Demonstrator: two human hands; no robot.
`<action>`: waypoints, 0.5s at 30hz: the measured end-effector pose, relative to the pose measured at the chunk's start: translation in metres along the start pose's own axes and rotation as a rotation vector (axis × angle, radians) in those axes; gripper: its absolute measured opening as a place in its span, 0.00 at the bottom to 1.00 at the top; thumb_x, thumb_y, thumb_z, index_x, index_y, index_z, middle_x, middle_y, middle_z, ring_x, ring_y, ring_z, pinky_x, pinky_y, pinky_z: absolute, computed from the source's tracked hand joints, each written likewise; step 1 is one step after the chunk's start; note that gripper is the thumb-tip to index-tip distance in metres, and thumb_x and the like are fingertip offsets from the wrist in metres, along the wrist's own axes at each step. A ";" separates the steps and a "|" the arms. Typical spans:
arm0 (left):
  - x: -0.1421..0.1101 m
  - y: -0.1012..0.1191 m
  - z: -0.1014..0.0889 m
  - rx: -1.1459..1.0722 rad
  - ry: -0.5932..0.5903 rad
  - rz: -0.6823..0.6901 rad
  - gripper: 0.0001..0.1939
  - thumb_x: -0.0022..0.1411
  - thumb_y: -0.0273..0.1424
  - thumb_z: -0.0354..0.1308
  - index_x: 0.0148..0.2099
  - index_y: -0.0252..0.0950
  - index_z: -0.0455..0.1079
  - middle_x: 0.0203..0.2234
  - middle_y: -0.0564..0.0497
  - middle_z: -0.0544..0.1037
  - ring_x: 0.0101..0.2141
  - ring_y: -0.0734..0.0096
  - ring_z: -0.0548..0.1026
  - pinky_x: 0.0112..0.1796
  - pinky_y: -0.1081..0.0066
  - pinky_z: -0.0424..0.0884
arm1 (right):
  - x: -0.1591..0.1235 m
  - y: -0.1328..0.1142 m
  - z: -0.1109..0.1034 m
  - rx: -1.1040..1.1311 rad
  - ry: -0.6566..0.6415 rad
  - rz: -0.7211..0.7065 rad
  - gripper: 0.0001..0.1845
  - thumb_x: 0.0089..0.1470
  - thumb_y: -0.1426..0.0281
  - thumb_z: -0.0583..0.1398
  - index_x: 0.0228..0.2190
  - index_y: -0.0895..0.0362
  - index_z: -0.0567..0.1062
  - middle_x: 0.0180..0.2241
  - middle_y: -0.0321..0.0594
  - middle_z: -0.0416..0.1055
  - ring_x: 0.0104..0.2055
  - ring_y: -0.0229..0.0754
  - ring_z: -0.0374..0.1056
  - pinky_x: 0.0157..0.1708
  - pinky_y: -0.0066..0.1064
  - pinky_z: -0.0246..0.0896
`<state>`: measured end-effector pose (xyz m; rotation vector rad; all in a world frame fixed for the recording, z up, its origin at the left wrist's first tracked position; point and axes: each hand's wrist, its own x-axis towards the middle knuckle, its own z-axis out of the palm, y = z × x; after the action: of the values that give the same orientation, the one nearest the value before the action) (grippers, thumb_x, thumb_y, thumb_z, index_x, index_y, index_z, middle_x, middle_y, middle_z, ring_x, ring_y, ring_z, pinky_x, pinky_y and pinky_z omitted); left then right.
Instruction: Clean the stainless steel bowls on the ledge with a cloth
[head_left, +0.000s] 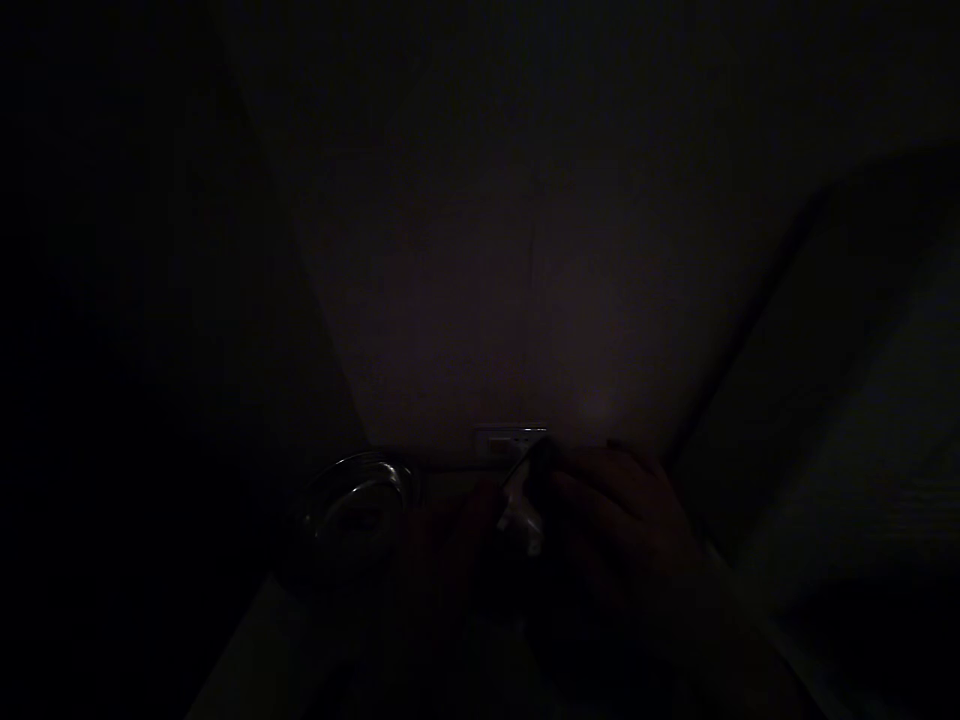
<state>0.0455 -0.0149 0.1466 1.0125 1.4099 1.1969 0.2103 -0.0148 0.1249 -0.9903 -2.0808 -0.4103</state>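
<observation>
Very little light reaches the scene. In the lower middle, a small pale, shiny thing (520, 518) with a dark upper part is between my hands; its kind cannot be made out. My right hand (634, 515) comes from the right with bent fingers closed on its dark side. From the left, my left hand (442, 550) shows only as a dim reddish shape, its fingers closed at the pale side. Just behind them is a wall socket plate (484, 440) with a reddish switch, partly covered by the dark part of the thing.
Left of my hands stands a shiny round metal bowl (367, 465), with something dim inside it. A pale wall (450, 330) rises behind. Along the right runs a large dark slanted shape (832, 330) with a greyish surface beyond. The left side is almost black.
</observation>
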 end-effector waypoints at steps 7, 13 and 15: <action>0.003 -0.002 0.003 -0.007 0.012 0.022 0.16 0.52 0.43 0.59 0.24 0.36 0.74 0.22 0.47 0.79 0.26 0.64 0.77 0.28 0.71 0.72 | -0.003 -0.011 0.006 0.019 0.063 -0.109 0.11 0.58 0.71 0.55 0.41 0.54 0.74 0.43 0.42 0.75 0.46 0.49 0.66 0.50 0.51 0.53; -0.002 0.000 0.006 0.058 0.005 -0.034 0.16 0.54 0.43 0.57 0.24 0.37 0.75 0.22 0.47 0.79 0.26 0.64 0.77 0.26 0.72 0.70 | -0.001 0.005 -0.001 -0.003 0.006 -0.003 0.13 0.59 0.74 0.53 0.44 0.59 0.73 0.44 0.45 0.75 0.46 0.49 0.66 0.49 0.50 0.56; -0.003 -0.002 0.006 0.043 0.023 -0.031 0.15 0.55 0.42 0.56 0.26 0.37 0.76 0.23 0.47 0.80 0.27 0.64 0.78 0.27 0.72 0.71 | -0.001 0.006 -0.001 0.004 -0.002 -0.020 0.13 0.59 0.74 0.54 0.45 0.60 0.73 0.44 0.46 0.74 0.46 0.49 0.66 0.48 0.50 0.56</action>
<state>0.0521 -0.0173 0.1453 1.0064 1.4696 1.1636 0.2157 -0.0124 0.1249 -0.9688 -2.0934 -0.4151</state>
